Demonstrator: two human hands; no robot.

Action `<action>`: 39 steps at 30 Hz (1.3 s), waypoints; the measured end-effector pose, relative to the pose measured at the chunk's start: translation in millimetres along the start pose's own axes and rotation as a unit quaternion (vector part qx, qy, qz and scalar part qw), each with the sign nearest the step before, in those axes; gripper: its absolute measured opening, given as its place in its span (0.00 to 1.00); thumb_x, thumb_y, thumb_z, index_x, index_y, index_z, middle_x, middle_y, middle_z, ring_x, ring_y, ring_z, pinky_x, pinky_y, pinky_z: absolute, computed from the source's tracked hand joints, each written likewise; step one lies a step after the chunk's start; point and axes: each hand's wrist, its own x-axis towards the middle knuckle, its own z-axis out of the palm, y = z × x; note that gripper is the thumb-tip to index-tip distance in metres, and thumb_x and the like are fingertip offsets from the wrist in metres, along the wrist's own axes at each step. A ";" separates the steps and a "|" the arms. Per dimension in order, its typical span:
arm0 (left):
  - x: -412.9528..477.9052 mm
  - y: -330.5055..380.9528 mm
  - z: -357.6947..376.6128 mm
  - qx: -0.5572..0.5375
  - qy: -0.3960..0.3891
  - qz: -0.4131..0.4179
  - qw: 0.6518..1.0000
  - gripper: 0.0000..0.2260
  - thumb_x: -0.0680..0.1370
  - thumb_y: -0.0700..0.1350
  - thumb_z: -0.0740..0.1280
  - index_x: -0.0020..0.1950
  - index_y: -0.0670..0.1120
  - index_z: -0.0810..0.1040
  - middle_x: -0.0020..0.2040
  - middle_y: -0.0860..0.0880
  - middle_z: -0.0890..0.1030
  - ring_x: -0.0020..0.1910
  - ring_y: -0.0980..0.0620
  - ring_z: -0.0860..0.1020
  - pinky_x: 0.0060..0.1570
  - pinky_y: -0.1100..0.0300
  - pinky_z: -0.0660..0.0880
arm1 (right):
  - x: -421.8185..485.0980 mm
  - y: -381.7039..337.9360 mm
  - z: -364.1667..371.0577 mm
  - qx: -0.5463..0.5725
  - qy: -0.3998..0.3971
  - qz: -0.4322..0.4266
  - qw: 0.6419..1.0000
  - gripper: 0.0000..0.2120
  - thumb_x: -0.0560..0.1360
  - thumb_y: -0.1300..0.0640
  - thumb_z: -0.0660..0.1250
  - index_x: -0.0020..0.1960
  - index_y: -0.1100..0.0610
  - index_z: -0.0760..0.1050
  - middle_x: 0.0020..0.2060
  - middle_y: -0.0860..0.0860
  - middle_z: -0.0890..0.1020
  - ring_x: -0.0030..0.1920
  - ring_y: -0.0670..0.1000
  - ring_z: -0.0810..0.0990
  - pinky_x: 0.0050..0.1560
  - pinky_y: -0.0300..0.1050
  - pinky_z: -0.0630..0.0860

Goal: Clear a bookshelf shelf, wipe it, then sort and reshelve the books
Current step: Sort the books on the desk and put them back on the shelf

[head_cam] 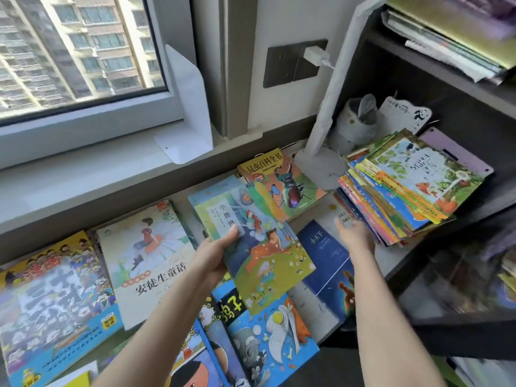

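My left hand (216,254) grips a thin picture book with a fox on its cover (259,241), thumb on top, holding it above other books spread on the desk. My right hand (356,236) reaches toward the near edge of a slanted stack of thin colourful books (405,188) lying in the dark shelf compartment (458,141); its fingers look relaxed and hold nothing. A dark blue book (326,263) lies under my right wrist. An insect encyclopedia (282,182) lies behind the held book.
Large books cover the desk at left: a fairy-tale book (145,255) and a comic-style book (53,300). A white bookend (187,107) stands on the windowsill. A white lamp base (321,166) and a grey pen cup (357,121) sit by the shelf. More books fill the upper shelf (452,37).
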 end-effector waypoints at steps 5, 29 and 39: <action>10.3 -24.7 38.6 0.032 -0.066 -0.051 0.996 0.08 0.76 0.39 0.68 0.54 0.38 0.77 0.42 0.43 0.85 0.36 0.50 0.83 0.36 0.57 0.81 | -38.6 -30.6 -24.5 0.116 -0.270 -0.105 0.950 0.27 0.77 0.49 0.68 0.73 0.54 0.66 0.62 0.53 0.78 0.59 0.55 0.78 0.60 0.52 0.73; 39.6 -18.5 2.1 0.216 0.022 -0.096 0.971 0.12 0.78 0.32 0.56 0.38 0.45 0.65 0.31 0.48 0.64 0.27 0.54 0.61 0.29 0.62 0.58 | 55.3 -9.6 -2.1 -0.178 -0.130 -0.027 0.975 0.18 0.78 0.59 0.64 0.65 0.66 0.74 0.57 0.59 0.79 0.58 0.57 0.78 0.49 0.44 0.72; 38.8 3.4 -11.8 0.194 0.103 -0.030 0.975 0.07 0.80 0.33 0.59 0.54 0.39 0.75 0.44 0.41 0.79 0.39 0.49 0.79 0.40 0.58 0.78 | 71.3 -71.1 39.8 0.071 -0.030 -0.097 0.992 0.38 0.72 0.40 0.70 0.72 0.60 0.63 0.69 0.57 0.71 0.67 0.60 0.71 0.62 0.54 0.71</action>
